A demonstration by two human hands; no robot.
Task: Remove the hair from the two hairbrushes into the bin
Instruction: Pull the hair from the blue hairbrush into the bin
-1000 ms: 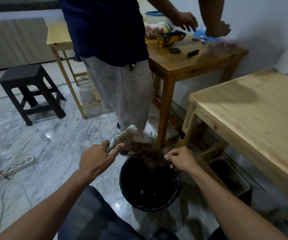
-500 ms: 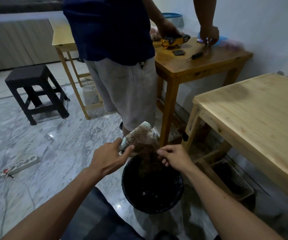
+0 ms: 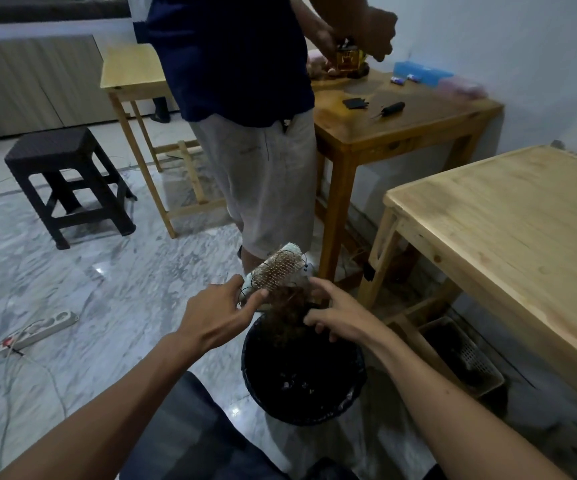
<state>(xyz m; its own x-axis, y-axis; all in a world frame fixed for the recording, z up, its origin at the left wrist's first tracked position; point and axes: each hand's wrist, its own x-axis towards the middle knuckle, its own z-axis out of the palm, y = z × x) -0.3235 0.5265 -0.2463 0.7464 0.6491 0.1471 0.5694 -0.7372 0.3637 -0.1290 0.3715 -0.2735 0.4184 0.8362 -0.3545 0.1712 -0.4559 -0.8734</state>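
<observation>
The biggest thing in play is the black bin (image 3: 303, 382), standing on the marble floor (image 3: 72, 278) between the person's forearms, and the main risk is that the hair lands beside it instead of in it. The clump of brown hair (image 3: 288, 306) hangs over the bin's far rim, not over its middle, so a piece torn free there could drift onto the floor or catch on the rim. The round hairbrush (image 3: 278, 270) sits just above that clump, tilted with its head up and away, and the left hand (image 3: 219, 313) grips its handle with the fingers curled round the lower end; a hard tug from the other side could twist the brush in that grip or pull it down toward the bin. The right hand (image 3: 340, 315) has its fingers curled into the hair at the side of the brush, pinching strands, though exactly how much it holds cannot be told. Strands wrapped round the bristles may stretch and snap, leaving some on the brush. Fine loose hairs could also cling to the fingers. Only one brush is in view; where the second lies is not shown.
</observation>
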